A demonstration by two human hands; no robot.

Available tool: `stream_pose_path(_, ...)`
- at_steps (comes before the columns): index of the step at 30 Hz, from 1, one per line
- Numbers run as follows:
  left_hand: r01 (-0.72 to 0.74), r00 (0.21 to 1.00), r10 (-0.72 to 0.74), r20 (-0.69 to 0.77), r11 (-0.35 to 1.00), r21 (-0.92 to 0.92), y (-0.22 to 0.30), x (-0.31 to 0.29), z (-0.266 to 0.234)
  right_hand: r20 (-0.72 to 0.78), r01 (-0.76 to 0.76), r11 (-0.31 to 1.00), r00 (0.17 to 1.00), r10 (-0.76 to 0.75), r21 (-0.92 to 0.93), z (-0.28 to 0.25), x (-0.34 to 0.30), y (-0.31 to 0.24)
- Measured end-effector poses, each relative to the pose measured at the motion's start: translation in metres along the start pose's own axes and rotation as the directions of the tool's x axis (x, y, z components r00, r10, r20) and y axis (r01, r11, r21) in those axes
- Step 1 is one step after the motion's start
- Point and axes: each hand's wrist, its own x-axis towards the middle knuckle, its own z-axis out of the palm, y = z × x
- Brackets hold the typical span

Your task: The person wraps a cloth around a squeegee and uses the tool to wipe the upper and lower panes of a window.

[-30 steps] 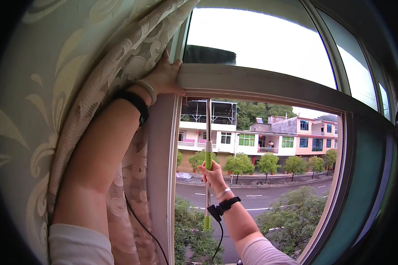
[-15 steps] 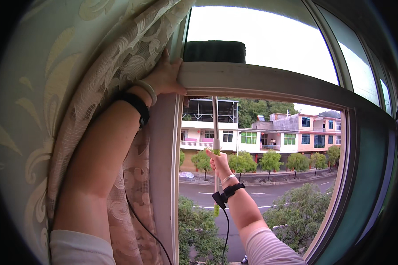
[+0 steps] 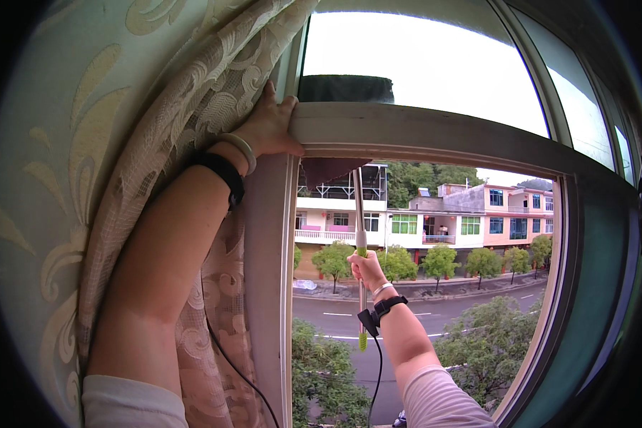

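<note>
My left hand point(image 3: 269, 127) lies with fingers spread against the upper left corner of the window frame point(image 3: 421, 128), beside the lace curtain point(image 3: 185, 107). Through the opening reaches my right arm, and outside the window my right hand point(image 3: 367, 269) is closed around the green-gripped handle of a long-handled window cleaner point(image 3: 359, 207). Its metal pole rises behind the crossbar, which hides the join to the head. A dark rectangular pad point(image 3: 349, 89) shows through the upper pane. Below the crossbar hangs a maroon cloth-like piece point(image 3: 328, 172) near the pole.
A dark cable point(image 3: 242, 371) runs down by the curtain, and another hangs from my right wrist strap point(image 3: 385, 308). Greenish glass point(image 3: 599, 285) stands at the right. Outside lie treetops point(image 3: 321, 371), a road point(image 3: 421, 324) and houses point(image 3: 435, 221) far below and beyond.
My right hand and the pole have shifted right and slightly down. The dark pad sits lower behind the upper pane, and more of the maroon piece shows below the crossbar.
</note>
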Motion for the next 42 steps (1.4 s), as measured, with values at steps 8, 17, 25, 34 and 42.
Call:
stream_pose_path(8, 0.032, 0.999, -0.032, -0.003, 0.999, -0.001, -0.001, -0.004, -0.001, -0.050, 0.064, 0.988, 0.996, -0.072, -0.137, -0.050, -0.017, 0.026)
stream_pose_path(17, -0.046, 0.997, 0.044, -0.064, 0.999, -0.030, -0.010, 0.002, 0.007, -0.007, 0.066, 0.991, 0.998, -0.068, -0.117, -0.074, 0.009, 0.016)
stream_pose_path(25, -0.029, 0.998, 0.028, -0.049, 0.999, -0.032, -0.005, 0.001, 0.005, 0.043, 0.094, 0.995, 0.995, -0.092, -0.046, -0.050, 0.028, 0.004)
stream_pose_path(34, -0.033, 0.998, 0.030, -0.048, 0.998, -0.047, -0.004, -0.001, 0.001, 0.078, 0.068, 0.997, 0.995, -0.064, -0.042, -0.064, 0.005, 0.025)
stream_pose_path(42, -0.051, 0.998, 0.050, -0.037, 0.998, -0.033, 0.000, 0.000, 0.000, 0.110, 0.102, 0.993, 0.988, -0.107, 0.056, -0.046, 0.030, 0.020)
